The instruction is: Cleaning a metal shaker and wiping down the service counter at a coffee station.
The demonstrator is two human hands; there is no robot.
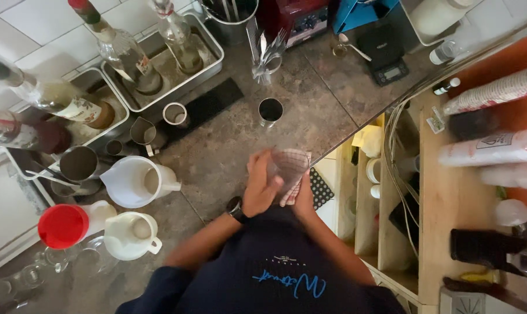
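Observation:
My left hand (260,189) wraps around a clear glass (288,164) just above the counter's front edge; a dark watch sits on that wrist. My right hand (303,197) is under and behind the glass, pressing a checked cloth (299,158) against it. Most of the right hand is hidden by the glass and cloth. A small dark metal cup (270,110) stands on the counter just beyond the glass.
Two white pitchers (138,181) (131,235) and a red-lidded container (63,225) stand at left. Metal trays (208,61) with bottles (119,47) line the tiled wall. A holder of cutlery (268,55), a scale (385,61), and shelves (449,192) with stacked cups lie right.

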